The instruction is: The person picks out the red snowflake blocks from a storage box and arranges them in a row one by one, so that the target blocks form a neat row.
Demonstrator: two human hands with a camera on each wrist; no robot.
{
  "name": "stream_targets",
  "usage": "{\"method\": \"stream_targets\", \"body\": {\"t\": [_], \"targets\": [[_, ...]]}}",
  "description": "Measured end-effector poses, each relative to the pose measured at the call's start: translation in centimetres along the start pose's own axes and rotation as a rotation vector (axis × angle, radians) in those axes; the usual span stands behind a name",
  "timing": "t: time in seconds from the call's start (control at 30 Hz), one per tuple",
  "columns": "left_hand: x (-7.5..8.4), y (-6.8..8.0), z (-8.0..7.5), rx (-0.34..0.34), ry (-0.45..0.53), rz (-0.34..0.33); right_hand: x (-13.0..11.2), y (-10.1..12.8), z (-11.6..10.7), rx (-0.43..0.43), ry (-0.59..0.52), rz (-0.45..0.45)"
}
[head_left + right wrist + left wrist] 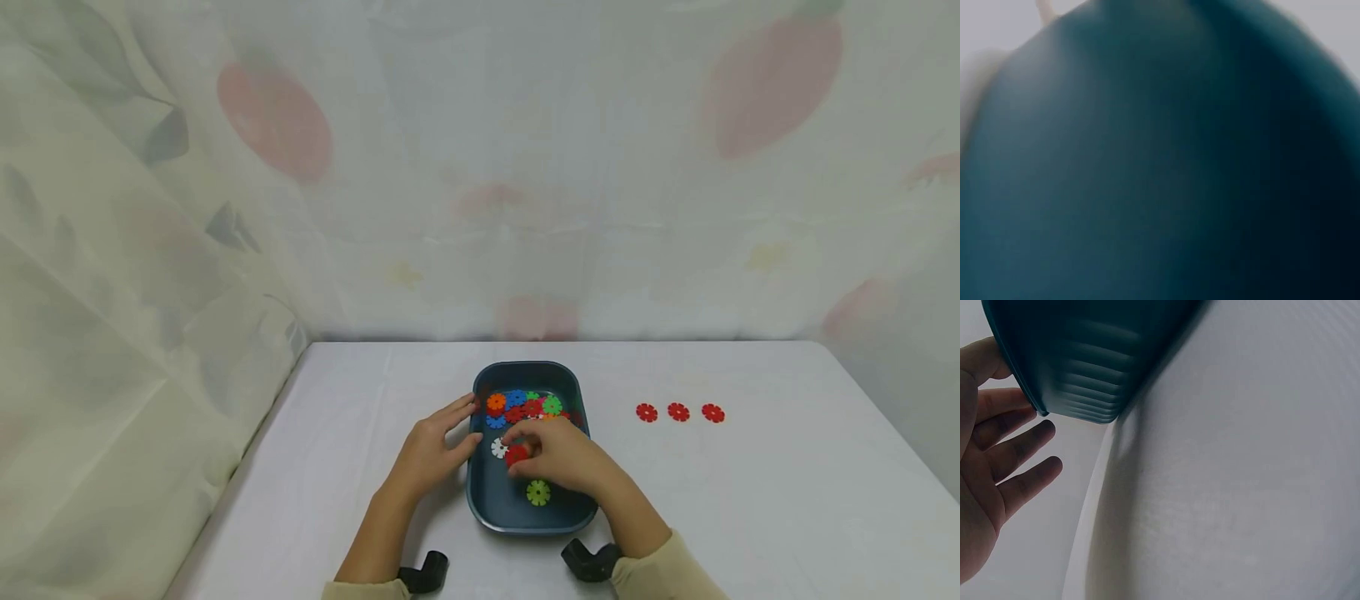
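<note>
A dark teal tray (498, 517) holds several small notched plastic snowflake discs in mixed colours. My left hand (435, 442) rests at the tray's left rim, thumb and index finger over the edge; in the left wrist view the other fingers (1025, 485) extend loosely outside it. Over the tray's middle, my right hand (562, 454) pinches a red snowflake disc (516, 455) between thumb and index finger. Beside it lies a white disc (498, 448), and nearer the front a lime-green disc (537, 492). The right wrist view shows only the blurred tray wall (1116, 156).
Right of the tray, three red discs (678, 412) lie in a row on the white table (787, 492). Orange, blue, green and red discs (515, 414) crowd the tray's far half. A patterned curtain (450, 167) hangs behind the table and along its left side.
</note>
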State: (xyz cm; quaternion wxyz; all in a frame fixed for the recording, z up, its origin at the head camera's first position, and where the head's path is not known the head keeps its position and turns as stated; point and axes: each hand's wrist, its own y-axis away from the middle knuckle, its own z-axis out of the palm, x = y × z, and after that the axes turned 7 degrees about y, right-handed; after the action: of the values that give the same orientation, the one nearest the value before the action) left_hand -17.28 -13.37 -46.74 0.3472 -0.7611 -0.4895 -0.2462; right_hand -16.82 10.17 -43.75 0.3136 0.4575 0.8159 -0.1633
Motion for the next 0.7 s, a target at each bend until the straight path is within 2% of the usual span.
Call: {"method": "stream_targets", "body": {"t": [0.13, 0.3, 0.47, 0.6, 0.7], "targets": [[0.1, -0.1, 0.0, 0.013, 0.003, -0.001, 0.9, 0.7, -1.7, 0.072, -0.048, 0.053], [0.2, -0.2, 0.1, 0.009, 0.007, -0.012, 2.7, 1.6, -3.9, 0.188, -0.188, 0.22], [0.1, -0.2, 0.2, 0.003, 0.007, -0.018, 4.9, 2.7, -6.1, 0.305, -0.305, 0.337], [-0.1, -0.2, 0.3, -0.002, 0.013, -0.024, 7.2, 3.8, -7.7, 0.385, -0.382, 0.392], [-0.1, -0.2, 0.3, -0.006, 0.019, -0.041, 9.0, 4.8, -8.6, 0.45, -0.391, 0.428]]}}
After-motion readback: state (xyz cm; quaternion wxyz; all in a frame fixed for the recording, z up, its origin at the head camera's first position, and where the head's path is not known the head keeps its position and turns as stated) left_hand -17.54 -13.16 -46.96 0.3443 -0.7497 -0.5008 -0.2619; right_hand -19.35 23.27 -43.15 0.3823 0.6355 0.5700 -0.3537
